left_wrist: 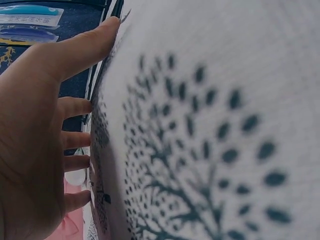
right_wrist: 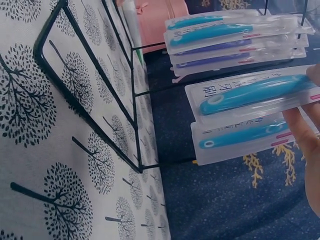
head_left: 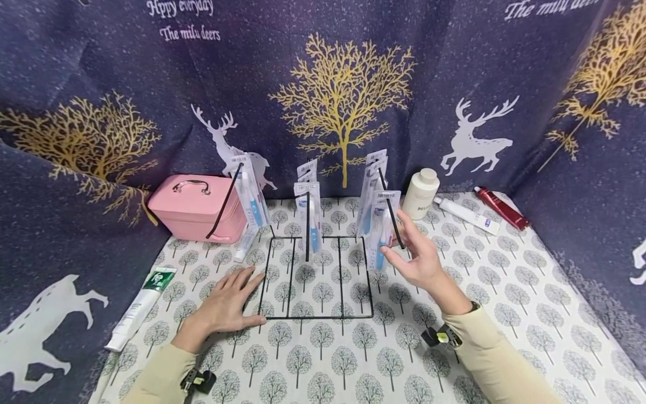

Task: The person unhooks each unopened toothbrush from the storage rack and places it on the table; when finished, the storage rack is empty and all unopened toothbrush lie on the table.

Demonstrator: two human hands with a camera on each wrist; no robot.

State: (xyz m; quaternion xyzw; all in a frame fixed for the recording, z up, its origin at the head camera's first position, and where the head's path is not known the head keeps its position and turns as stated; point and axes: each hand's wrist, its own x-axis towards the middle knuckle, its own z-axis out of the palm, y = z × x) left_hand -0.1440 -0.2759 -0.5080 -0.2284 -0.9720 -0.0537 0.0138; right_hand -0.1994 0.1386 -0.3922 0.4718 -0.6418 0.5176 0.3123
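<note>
A black wire rack point(head_left: 328, 317) stands on the cloth with blister-packed toothbrushes hanging from its hooks. My right hand point(head_left: 421, 264) pinches the front toothbrush pack point(head_left: 381, 238) on the right-hand hook between thumb and fingers. That pack's blue handle point(right_wrist: 250, 95) shows close up in the right wrist view, with another packed toothbrush point(right_wrist: 245, 137) behind it. More packs hang on the middle hook point(head_left: 307, 230) and the left hook point(head_left: 224, 202). My left hand point(head_left: 227, 300) lies spread on the cloth, its thumb tip at the rack's front left corner.
Left of the rack are a pink case point(head_left: 189, 216), a small tube point(head_left: 245, 244) and a green-and-white tube point(head_left: 141, 308). To the right stand a white bottle point(head_left: 421, 193), a white tube point(head_left: 466, 214) and a red tube point(head_left: 501, 207). A dark curtain point(head_left: 343, 84) hangs behind.
</note>
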